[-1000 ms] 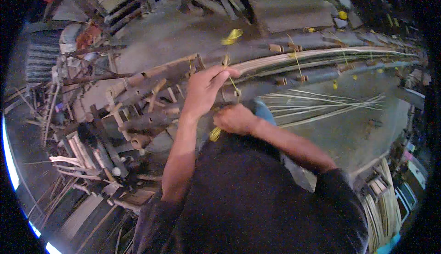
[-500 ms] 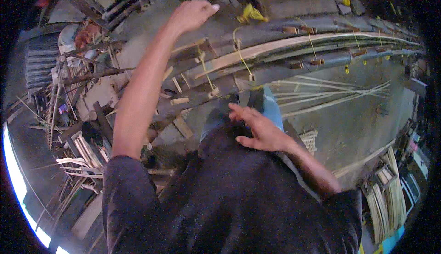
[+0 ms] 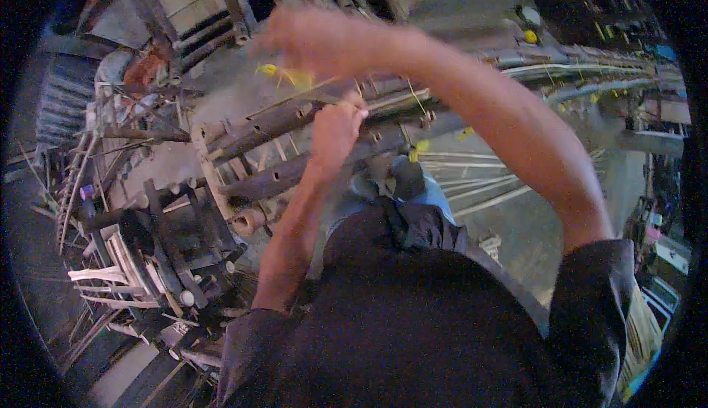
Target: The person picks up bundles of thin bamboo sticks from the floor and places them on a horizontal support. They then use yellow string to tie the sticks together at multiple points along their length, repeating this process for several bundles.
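My left hand [image 3: 339, 129] is closed, fingers curled in, over the long frame of dark poles [image 3: 276, 174]. Whatever its fingers grip is too small to make out. Farther off, my right hand [image 3: 299, 43] reaches across to the left, and motion smears its fingers. Just below it is a bright yellow bundle of cord [image 3: 284, 76]; I cannot tell whether the hand holds it. Pale long strips [image 3: 402, 100] lie between the two poles, to the right of my left hand. A thin yellow cord [image 3: 418, 95] crosses over them.
Stacked timber and poles [image 3: 158, 246] stand at the left. Thin pale sticks [image 3: 479, 187] lie on the floor to the right, beyond my knees. A grey block-like surface [image 3: 457, 6] is at the far side. More yellow ties [image 3: 420, 148] hang along the near pole.
My left hand has come down and nearer, from the far side to the poles. My right arm has swung up from my lap to the far left. The view has shifted, showing more of the frame's left end.
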A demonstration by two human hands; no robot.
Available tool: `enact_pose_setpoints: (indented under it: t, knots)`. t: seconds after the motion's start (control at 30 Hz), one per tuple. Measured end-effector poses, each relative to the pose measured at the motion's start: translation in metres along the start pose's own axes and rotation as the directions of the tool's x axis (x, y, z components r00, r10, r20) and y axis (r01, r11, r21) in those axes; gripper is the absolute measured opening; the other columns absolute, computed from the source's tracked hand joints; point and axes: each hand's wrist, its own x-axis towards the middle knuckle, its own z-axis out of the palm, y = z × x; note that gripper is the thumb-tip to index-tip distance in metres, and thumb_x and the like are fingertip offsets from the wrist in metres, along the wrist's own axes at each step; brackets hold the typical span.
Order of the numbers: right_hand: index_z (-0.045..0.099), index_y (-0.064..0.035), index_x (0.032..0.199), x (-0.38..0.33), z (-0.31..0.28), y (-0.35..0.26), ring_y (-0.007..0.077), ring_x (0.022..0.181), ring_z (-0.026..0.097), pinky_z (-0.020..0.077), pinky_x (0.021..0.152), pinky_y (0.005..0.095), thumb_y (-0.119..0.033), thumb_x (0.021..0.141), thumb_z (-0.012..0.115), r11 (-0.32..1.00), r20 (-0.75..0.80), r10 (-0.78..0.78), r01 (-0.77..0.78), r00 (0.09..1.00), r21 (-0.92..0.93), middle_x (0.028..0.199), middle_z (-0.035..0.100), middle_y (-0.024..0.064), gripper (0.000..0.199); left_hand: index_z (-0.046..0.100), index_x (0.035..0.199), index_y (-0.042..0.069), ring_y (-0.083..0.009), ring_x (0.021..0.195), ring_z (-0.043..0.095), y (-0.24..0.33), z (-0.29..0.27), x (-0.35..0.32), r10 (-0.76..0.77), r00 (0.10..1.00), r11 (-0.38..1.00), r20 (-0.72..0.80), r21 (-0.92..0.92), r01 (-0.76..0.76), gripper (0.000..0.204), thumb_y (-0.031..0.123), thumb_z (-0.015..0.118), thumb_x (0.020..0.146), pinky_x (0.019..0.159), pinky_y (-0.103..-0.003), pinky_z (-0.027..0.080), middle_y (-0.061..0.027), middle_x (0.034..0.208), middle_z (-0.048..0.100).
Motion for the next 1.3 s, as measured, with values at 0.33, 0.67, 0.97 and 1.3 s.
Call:
enact_pose_setpoints:
  t: [0.33, 0.67, 0.97, 1.3]
  knots:
    - [0.063, -0.0007, 0.071, -0.084, 0.077, 0.067, 0.0254, 0.064, 0.064, 0.0494, 0.062, 0.0403, -0.037, 0.085, 0.053, 0.416, -0.369, 0.890, -0.805, 0.266, 0.423, 0.068, 0.064, 0.0151, 0.040, 0.061, 0.092, 0.006, -0.0373, 0.076, 0.064, 0.012, -0.009, 0.009, -0.123, 0.991, 0.991, 0.045, -0.039, 0.125, 0.017, 0.020, 0.066, 0.083, 0.068, -0.045, 0.049, -0.0182, 0.078, 0.066]
    - [0.067, -0.0072, 0.080, -0.171, 0.099, -0.137, 0.0253, 0.077, 0.066, 0.0519, 0.069, 0.0402, -0.026, 0.089, 0.051, 0.807, 0.517, 0.406, -0.561, 0.753, 0.183, 0.077, 0.067, 0.0108, 0.026, 0.066, 0.089, -0.001, -0.0155, 0.074, 0.065, 0.043, -0.038, 0.008, -0.101, 0.992, 0.883, -0.075, -0.466, 0.055, 0.034, 0.031, 0.055, 0.095, 0.075, -0.031, 0.050, -0.0071, 0.078, 0.069]
    - [0.069, -0.0096, 0.071, -0.197, 0.139, -0.138, 0.0294, 0.067, 0.067, 0.0550, 0.059, 0.0436, -0.029, 0.074, 0.061, 0.756, 0.405, 0.530, -0.631, 0.745, 0.172, 0.071, 0.067, 0.0103, 0.021, 0.060, 0.100, 0.007, -0.0176, 0.067, 0.056, -0.108, -0.001, 0.162, -0.129, 0.961, 0.989, 0.245, -0.045, 0.144, 0.023, 0.027, 0.052, 0.091, 0.065, -0.036, 0.048, -0.0034, 0.081, 0.063]
    - [0.059, -0.0104, 0.082, -0.208, -0.146, -0.232, 0.0243, 0.084, 0.055, 0.0467, 0.078, 0.0370, -0.023, 0.074, 0.056, 0.875, -0.515, 0.456, -0.470, 0.726, 0.113, 0.080, 0.054, 0.0051, 0.015, 0.060, 0.079, 0.006, -0.0250, 0.072, 0.052, -0.072, -0.013, 0.203, -0.113, 0.854, 0.840, 0.508, 0.508, -0.191, 0.052, 0.054, 0.047, 0.092, 0.064, -0.039, 0.039, -0.0112, 0.077, 0.053]
